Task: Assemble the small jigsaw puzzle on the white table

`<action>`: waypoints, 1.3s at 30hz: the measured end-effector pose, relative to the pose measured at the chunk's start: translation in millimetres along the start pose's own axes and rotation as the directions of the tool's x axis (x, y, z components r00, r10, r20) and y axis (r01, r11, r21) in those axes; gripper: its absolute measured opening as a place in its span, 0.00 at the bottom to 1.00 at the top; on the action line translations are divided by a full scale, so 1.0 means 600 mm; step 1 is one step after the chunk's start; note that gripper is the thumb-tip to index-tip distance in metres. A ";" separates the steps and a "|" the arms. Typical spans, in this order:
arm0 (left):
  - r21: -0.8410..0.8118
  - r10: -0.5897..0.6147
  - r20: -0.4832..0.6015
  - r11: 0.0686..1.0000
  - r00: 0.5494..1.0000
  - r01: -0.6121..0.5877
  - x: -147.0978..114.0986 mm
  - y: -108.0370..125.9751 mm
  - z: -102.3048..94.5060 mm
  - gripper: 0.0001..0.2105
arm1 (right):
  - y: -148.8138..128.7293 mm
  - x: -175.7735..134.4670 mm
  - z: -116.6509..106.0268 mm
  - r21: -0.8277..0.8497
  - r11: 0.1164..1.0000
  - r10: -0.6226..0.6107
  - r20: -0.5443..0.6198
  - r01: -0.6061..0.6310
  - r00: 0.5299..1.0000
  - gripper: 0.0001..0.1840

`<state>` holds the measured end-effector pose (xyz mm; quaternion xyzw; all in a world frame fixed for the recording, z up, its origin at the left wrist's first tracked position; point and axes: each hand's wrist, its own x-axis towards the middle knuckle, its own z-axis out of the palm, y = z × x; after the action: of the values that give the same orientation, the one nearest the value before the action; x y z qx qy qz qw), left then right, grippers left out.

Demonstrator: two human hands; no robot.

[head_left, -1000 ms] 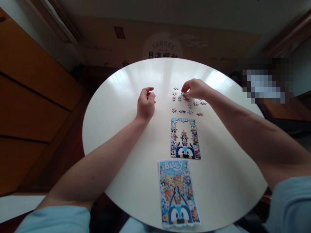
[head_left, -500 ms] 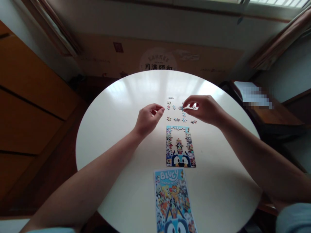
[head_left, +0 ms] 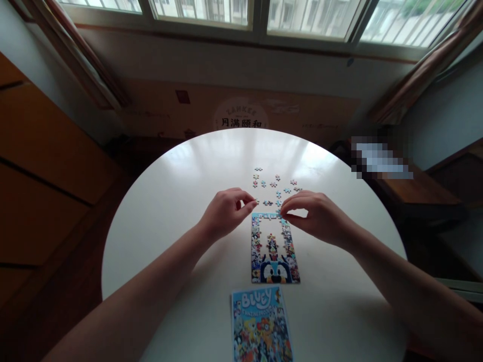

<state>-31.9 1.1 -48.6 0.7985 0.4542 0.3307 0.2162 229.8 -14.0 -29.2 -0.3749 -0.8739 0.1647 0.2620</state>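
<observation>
My right hand pinches a small bluish puzzle piece at the top right corner of the partly assembled puzzle. The puzzle has a mostly filled border, a blue dog face at the bottom and an open gap inside. My left hand is closed, thumb and forefinger together, just above the puzzle's top left corner. Its fingertips meet or overlap a loose piece; whether they grip anything is unclear. Another loose piece lies between the hands.
Several more loose pieces are spread beyond the hands. A printed "Bluey" picture sheet lies nearest me. Everything rests on a round white table. Behind stand a wall and windows, with a wooden side table at the right.
The view has tilted upward, showing more window. My right hand has brought its piece from among the loose ones to the puzzle's top edge. My left hand has come nearer the puzzle.
</observation>
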 end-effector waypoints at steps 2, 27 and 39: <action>0.005 -0.009 -0.016 1.000 1.000 0.009 0.000 0.000 -0.003 0.09 | 0.022 0.005 -0.006 -0.076 0.996 0.036 -0.018 -0.037 0.999 0.06; 0.077 -0.161 -0.124 0.982 0.979 0.171 0.015 -0.070 0.008 0.09 | 0.151 0.200 0.038 -0.243 0.934 0.296 0.122 -0.260 0.947 0.10; 0.100 -0.139 -0.132 0.983 0.981 0.153 0.013 -0.063 0.003 0.07 | 0.118 0.201 0.064 -0.264 0.898 0.400 0.157 -0.352 0.903 0.11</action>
<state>-49.9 26.6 -71.8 0.7514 0.5418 0.3376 0.1668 177.6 118.9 -54.2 -0.5458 -0.8200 0.1488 0.0874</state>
